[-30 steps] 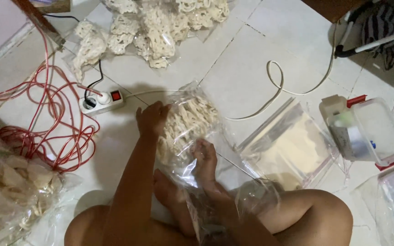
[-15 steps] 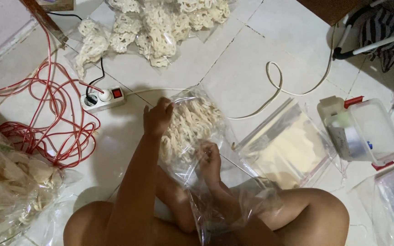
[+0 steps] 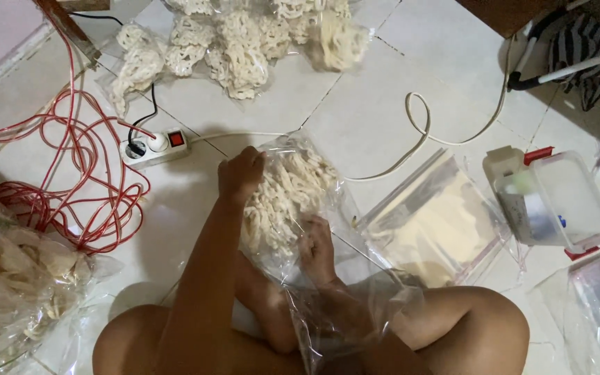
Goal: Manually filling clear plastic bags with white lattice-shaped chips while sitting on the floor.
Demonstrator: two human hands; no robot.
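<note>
2 bare arms, bare legs, no sleeves or jewellery visible

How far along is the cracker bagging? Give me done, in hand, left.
Done: filled bags lie at the top of the floor. In hand: the left hand presses the top of a clear bag already holding crackers, while the right hand grips its lower part; it looks unsealed. Left: a stack of empty bags at right and a big sack of loose crackers at left.
</note>
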